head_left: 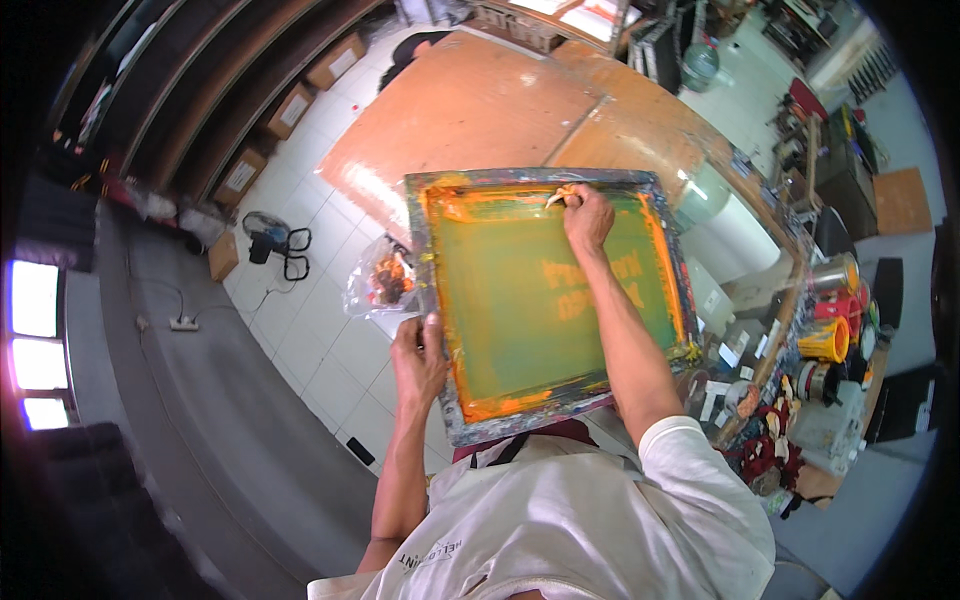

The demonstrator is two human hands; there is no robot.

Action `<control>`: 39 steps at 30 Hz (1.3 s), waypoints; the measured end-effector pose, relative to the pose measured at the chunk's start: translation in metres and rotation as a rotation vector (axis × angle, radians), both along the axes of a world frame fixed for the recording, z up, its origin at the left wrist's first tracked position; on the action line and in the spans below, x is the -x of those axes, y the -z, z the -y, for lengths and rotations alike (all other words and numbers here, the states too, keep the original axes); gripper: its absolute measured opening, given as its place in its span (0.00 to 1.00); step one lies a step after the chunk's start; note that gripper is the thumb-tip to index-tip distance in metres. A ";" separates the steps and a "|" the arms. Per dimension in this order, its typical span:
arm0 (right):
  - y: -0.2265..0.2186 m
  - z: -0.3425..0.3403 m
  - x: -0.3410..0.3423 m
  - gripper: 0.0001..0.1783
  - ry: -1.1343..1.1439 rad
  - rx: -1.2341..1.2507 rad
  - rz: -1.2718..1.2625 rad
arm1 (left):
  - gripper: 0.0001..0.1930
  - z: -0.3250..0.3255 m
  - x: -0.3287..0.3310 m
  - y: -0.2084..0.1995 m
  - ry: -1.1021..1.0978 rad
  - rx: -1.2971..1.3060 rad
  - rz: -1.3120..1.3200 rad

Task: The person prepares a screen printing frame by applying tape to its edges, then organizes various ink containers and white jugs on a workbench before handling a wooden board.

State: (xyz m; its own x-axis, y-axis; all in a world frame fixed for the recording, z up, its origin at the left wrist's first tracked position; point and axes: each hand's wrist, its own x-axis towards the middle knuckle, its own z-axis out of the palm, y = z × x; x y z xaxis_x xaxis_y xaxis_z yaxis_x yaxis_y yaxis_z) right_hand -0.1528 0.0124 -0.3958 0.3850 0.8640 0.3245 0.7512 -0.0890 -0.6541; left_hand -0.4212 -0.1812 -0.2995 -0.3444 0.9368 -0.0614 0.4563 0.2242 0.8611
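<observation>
A screen-printing frame [452, 300] with green mesh and orange ink along its borders lies on the brown table [470, 110] in front of me. My left hand [418, 358] grips the frame's left edge near the lower corner. My right hand [588, 218] reaches across the mesh to the far top edge and holds a small pale scraper [557, 197] against the orange ink there. Faint orange lettering shows through the mesh right of my right forearm.
A clear plastic bag [380, 280] with orange-stained contents hangs at the frame's left. Ink cans and tubs [828, 340] crowd the right side. A small fan [268, 236] and cardboard boxes [290, 108] stand on the white tiled floor to the left.
</observation>
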 end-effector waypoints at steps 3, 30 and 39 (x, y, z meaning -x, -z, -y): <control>-0.012 0.006 0.078 0.07 -0.180 -0.153 -0.151 | 0.19 0.002 0.009 0.008 0.065 -0.004 -0.084; -0.085 0.220 0.095 0.08 -1.202 0.353 -0.471 | 0.23 -0.017 0.005 0.012 -0.156 -0.016 -0.045; -0.114 0.198 0.053 0.10 -1.178 0.482 -1.032 | 0.24 -0.018 -0.014 -0.053 -0.054 -0.116 -0.053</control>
